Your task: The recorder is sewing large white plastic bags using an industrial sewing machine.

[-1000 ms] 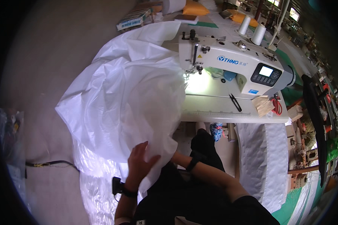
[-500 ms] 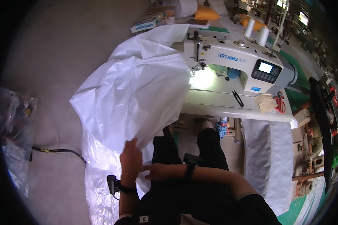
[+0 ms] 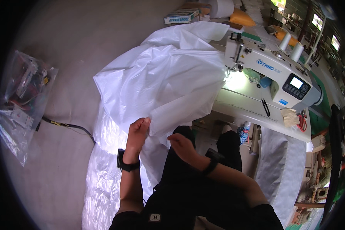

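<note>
A large white sheet (image 3: pixel 161 82), glossy and creased, drapes from the sewing machine (image 3: pixel 274 67) down across my lap on the left. My left hand (image 3: pixel 137 132) pinches an edge of it between thumb and fingers, below the table's front edge. Just to the right, my right hand (image 3: pixel 183 146) has its fingertips closed at the sheet's edge over my thigh; what lies between them is partly hidden. The far end of the sheet reaches under the lit needle area. Each wrist wears a black strapped device.
Black thread snips (image 3: pixel 265 107), a tan cloth piece (image 3: pixel 290 117) and red-handled scissors (image 3: pixel 302 123) lie on the machine table. Thread cones (image 3: pixel 296 52) stand behind. A clear bag of parts (image 3: pixel 27 92) and a black cable (image 3: pixel 71 125) are on the floor at left.
Both hands have risen away from my body, and the right hand has moved right, apart from the left. My view has turned left, so the machine appears further right.
</note>
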Demonstrator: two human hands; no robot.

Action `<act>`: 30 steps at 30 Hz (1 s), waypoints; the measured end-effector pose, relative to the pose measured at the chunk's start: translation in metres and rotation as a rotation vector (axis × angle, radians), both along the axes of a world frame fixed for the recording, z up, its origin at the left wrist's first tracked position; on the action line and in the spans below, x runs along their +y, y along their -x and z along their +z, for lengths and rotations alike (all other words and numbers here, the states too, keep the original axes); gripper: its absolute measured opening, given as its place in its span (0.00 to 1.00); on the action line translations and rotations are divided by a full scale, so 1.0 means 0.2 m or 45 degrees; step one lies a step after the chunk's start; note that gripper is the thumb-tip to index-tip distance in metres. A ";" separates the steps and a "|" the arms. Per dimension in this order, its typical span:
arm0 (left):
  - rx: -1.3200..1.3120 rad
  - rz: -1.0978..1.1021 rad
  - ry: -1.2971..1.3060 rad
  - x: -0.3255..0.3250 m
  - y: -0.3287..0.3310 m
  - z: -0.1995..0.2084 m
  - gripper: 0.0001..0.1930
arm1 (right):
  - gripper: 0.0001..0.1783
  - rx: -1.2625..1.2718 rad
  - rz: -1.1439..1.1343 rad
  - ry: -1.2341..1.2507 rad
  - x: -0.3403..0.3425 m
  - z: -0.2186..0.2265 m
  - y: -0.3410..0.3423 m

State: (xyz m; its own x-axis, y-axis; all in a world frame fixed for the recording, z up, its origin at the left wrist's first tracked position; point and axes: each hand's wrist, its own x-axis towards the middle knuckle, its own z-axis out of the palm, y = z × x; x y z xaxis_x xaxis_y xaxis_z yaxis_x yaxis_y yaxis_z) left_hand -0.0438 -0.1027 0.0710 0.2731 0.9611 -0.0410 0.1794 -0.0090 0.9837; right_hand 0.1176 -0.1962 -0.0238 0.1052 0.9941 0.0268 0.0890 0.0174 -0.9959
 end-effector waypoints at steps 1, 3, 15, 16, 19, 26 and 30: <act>-0.001 0.018 -0.026 0.02 0.00 -0.01 0.16 | 0.14 0.000 0.016 0.001 0.00 0.01 -0.01; -0.230 -0.035 -0.030 0.04 -0.01 -0.01 0.16 | 0.15 -0.135 0.000 -0.069 0.01 0.02 -0.03; 1.292 -0.212 -1.254 -0.05 0.06 0.22 0.20 | 0.34 0.040 1.332 0.022 -0.04 0.26 0.48; 1.200 -0.156 -1.312 -0.04 0.08 0.23 0.19 | 0.33 0.052 1.300 -0.015 -0.03 0.25 0.49; 0.821 -0.184 -1.222 -0.02 0.14 0.25 0.17 | 0.31 0.921 0.899 0.283 -0.02 0.21 0.38; 0.615 -0.343 -1.293 -0.01 0.13 0.27 0.12 | 0.18 0.823 -0.197 0.310 0.06 0.21 0.00; 0.553 -0.432 -1.346 -0.02 0.12 0.26 0.12 | 0.13 0.960 -0.143 0.388 0.07 0.33 0.04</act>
State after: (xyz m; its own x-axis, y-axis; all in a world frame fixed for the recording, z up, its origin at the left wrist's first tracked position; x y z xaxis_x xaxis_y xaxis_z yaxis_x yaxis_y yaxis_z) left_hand -0.0677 -0.1058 0.1232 0.6789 0.4555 0.5758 0.3277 -0.8898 0.3175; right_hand 0.1103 -0.1822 0.0424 0.0863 0.9287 -0.3606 -0.6210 -0.2329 -0.7484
